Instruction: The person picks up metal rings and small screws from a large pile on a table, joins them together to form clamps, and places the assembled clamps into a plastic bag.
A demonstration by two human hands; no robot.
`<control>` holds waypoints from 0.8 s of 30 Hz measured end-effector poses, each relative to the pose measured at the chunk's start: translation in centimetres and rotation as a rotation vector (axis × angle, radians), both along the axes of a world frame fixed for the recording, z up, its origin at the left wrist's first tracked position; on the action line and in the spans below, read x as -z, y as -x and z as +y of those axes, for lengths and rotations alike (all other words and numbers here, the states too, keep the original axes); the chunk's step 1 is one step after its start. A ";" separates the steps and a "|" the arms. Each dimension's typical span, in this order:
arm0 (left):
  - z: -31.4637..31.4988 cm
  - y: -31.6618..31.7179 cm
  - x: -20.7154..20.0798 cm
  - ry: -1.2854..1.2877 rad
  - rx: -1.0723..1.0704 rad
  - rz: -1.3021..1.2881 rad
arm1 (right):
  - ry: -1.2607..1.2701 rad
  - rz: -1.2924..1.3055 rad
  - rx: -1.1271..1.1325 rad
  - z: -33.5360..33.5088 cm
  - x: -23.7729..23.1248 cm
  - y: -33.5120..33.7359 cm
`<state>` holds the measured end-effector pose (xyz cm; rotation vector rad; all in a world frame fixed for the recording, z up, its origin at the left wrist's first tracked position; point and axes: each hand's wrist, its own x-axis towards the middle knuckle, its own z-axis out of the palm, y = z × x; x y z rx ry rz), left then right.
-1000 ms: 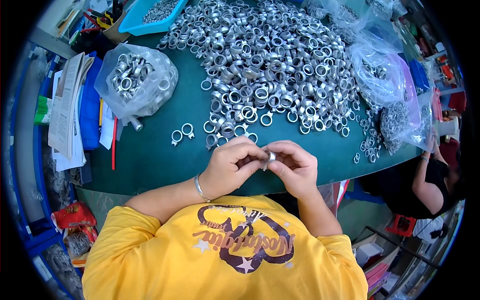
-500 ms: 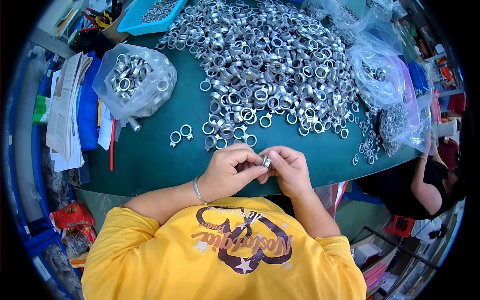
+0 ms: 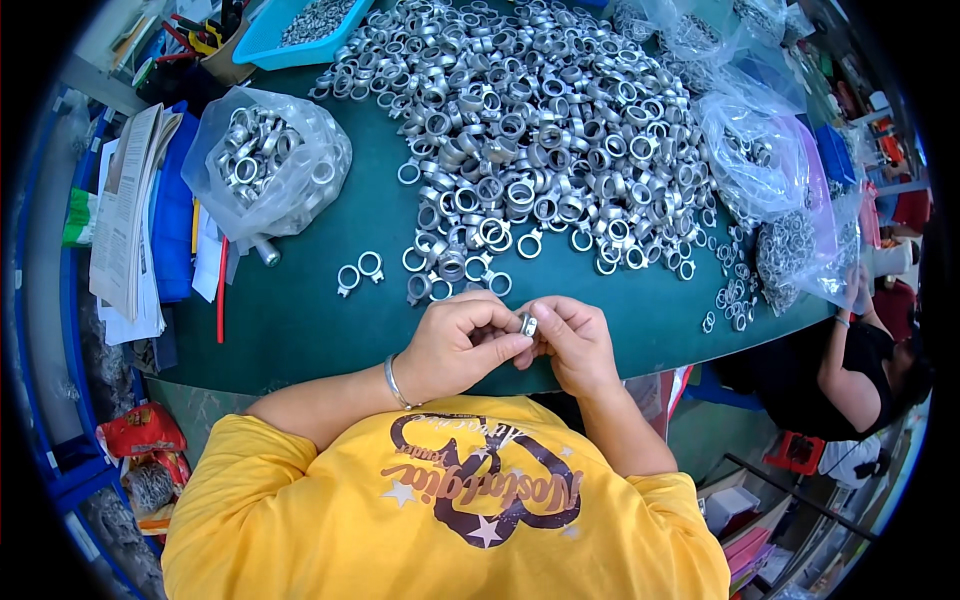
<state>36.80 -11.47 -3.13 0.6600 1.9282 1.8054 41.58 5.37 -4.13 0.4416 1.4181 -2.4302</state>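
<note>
Close to the table's near edge, both hands pinch one small silver metal ring (image 3: 527, 325) between them. My left hand (image 3: 455, 338) has its thumb and bent fingers closed on the ring's left side. My right hand (image 3: 574, 340) grips it from the right with thumb and forefinger. The fingers cover most of the ring. Just beyond the hands spreads a large heap of similar metal rings (image 3: 540, 140), many with a small lug on the side. Two loose rings (image 3: 359, 272) lie apart from the heap, beyond my left hand.
A clear plastic bag (image 3: 325, 150) of rings stands at left, beside papers (image 3: 130, 215) and a red stick (image 3: 221, 290). A light-blue tray (image 3: 275, 55) of small parts sits far left. Clear bags (image 3: 790, 250) and thin small rings (image 3: 738, 300) lie right. Another person's arm (image 3: 850, 370) shows far right.
The ring is turned slightly between my fingers, and both hands keep their hold. The whole view has shifted a little; nothing else has visibly moved.
</note>
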 end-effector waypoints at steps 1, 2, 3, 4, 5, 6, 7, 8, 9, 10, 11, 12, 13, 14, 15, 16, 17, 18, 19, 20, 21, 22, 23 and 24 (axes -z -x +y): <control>0.3 0.2 -0.2 -0.011 0.010 0.007 | -0.011 0.007 0.010 0.2 -0.1 0.0; 0.4 0.2 -0.4 0.002 -0.013 0.065 | -0.079 0.084 0.037 0.2 -0.2 0.0; 0.5 0.2 -0.6 0.015 -0.034 0.122 | -0.147 0.161 0.066 0.1 -0.2 -0.1; 0.6 0.0 0.1 0.026 -0.101 0.139 | -0.069 0.431 0.150 -0.1 0.2 0.1; 0.4 -0.2 0.7 -0.020 -0.139 -0.075 | -0.253 0.587 0.217 -0.2 -0.4 0.3; 0.2 -0.1 0.8 -0.057 -0.147 -0.138 | -0.554 0.754 0.267 0.8 -1.3 0.8; 0.2 0.0 0.5 -0.091 -0.146 -0.210 | -0.863 0.904 0.317 1.8 -2.3 1.4; 0.0 0.0 0.3 -0.097 -0.133 -0.193 | -1.194 1.025 0.406 3.4 -3.9 2.4; 0.0 0.1 0.2 -0.103 -0.124 -0.176 | -1.360 1.121 0.542 5.5 -4.3 3.5; 0.0 0.1 0.0 -0.076 -0.119 -0.136 | -1.440 1.166 0.739 7.4 -5.0 4.8; 0.1 0.1 0.0 -0.082 -0.112 -0.129 | -1.528 1.185 0.911 9.4 -6.1 6.1; 0.2 0.0 -0.1 -0.097 -0.106 -0.109 | -1.508 1.219 1.034 11.9 -6.7 7.2; 0.2 0.0 -0.1 -0.108 -0.107 -0.090 | -1.493 1.163 1.135 14.3 -7.1 8.3; 0.3 0.0 -0.3 -0.119 -0.091 -0.091 | -1.698 1.100 1.128 16.7 -8.2 8.7; 0.3 0.0 -0.2 -0.119 -0.086 -0.096 | -1.776 0.979 1.024 18.3 -8.5 9.0; 0.1 0.0 0.1 -0.126 -0.114 -0.070 | -1.812 0.924 0.948 18.9 -8.2 9.3; 0.0 0.0 0.2 -0.135 -0.142 -0.044 | -1.848 0.871 0.870 19.1 -7.7 9.5; 0.1 0.2 0.0 -0.135 -0.145 -0.026 | -1.796 0.828 0.799 19.0 -7.0 8.7; -0.1 0.3 0.3 -0.124 -0.174 -0.039 | -1.717 0.794 0.716 17.4 -6.6 8.3; -0.5 0.5 0.4 -0.072 -0.166 -0.033 | -1.533 0.697 0.502 14.9 -6.3 7.3; -0.9 0.6 0.4 -0.023 -0.147 -0.029 | -1.412 0.712 0.242 13.3 -5.4 6.3; -0.9 0.6 0.5 -0.037 -0.158 -0.058 | -1.223 0.645 0.021 10.8 -4.5 4.8; -1.1 0.7 0.7 -0.025 -0.161 -0.057 | -1.122 0.717 -0.246 8.7 -3.8 4.2; -1.0 0.8 0.5 -0.019 -0.134 -0.056 | -1.156 0.706 -0.371 7.1 -2.9 2.9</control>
